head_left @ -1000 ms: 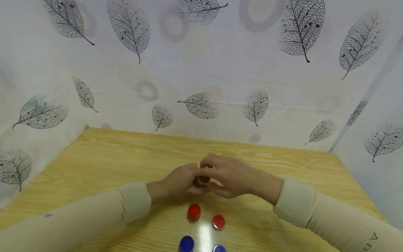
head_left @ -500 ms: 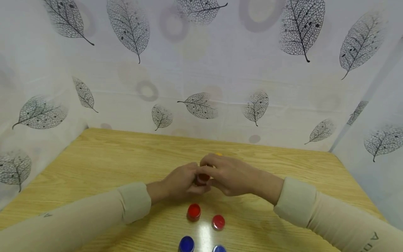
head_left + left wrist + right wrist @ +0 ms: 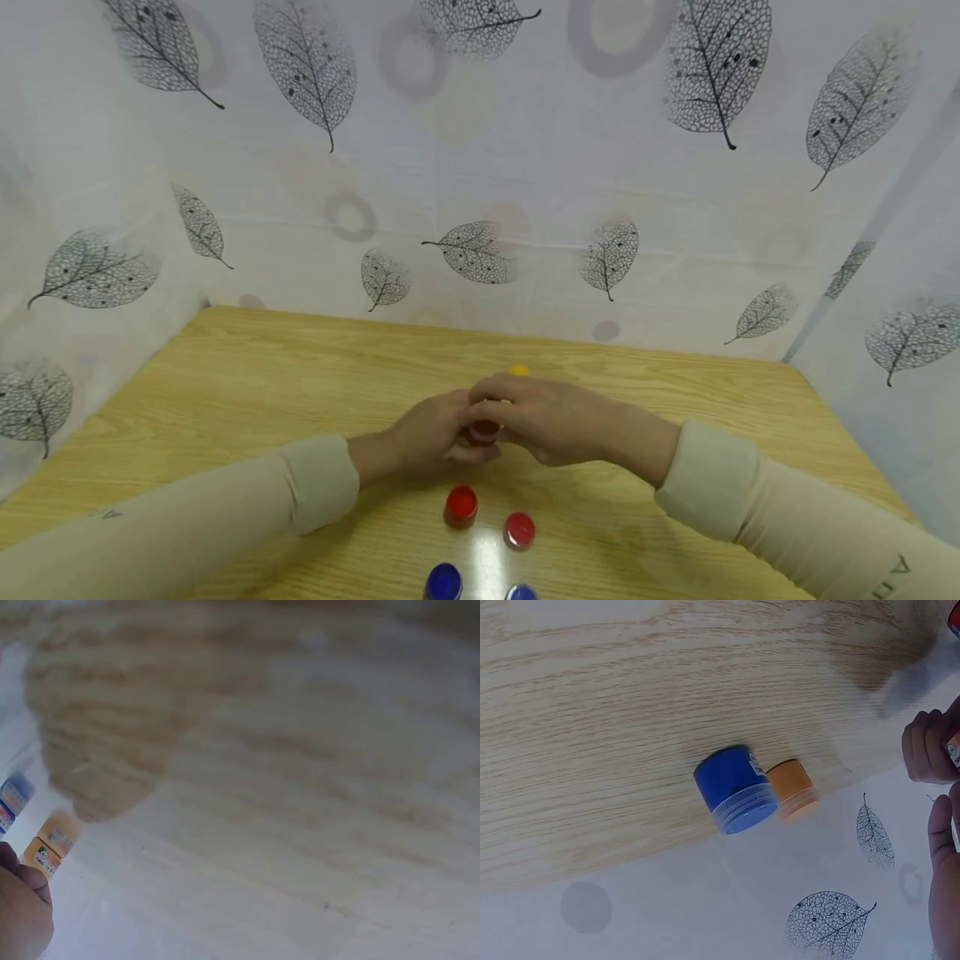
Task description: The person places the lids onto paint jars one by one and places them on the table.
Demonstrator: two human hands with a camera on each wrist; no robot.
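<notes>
A small dark red paint jar [image 3: 483, 432] is between my two hands, over the middle of the table. My left hand [image 3: 427, 429] grips it from the left side, thumb towards me. From the right, my right hand [image 3: 555, 417] curls its fingers over the jar's upper part; its thumb is mostly hidden. In the right wrist view the left hand [image 3: 928, 746] holds the jar, whose red label [image 3: 953, 746] shows at the frame's edge. Nearer to me stand a bright red jar [image 3: 461, 507] and a flat red lid-like disc [image 3: 519, 530].
At the bottom edge are a blue jar [image 3: 444, 582] and a blue disc [image 3: 522, 592]. Behind my right hand an orange jar [image 3: 519, 370] partly shows. The right wrist view has another blue jar [image 3: 731, 787] beside it. Leaf-printed cloth [image 3: 480, 183] encloses the table.
My right hand's fingers have shifted slightly left over the jar, and its thumb has moved out of sight behind them. More of the orange jar shows. The left hand stays nearly still.
</notes>
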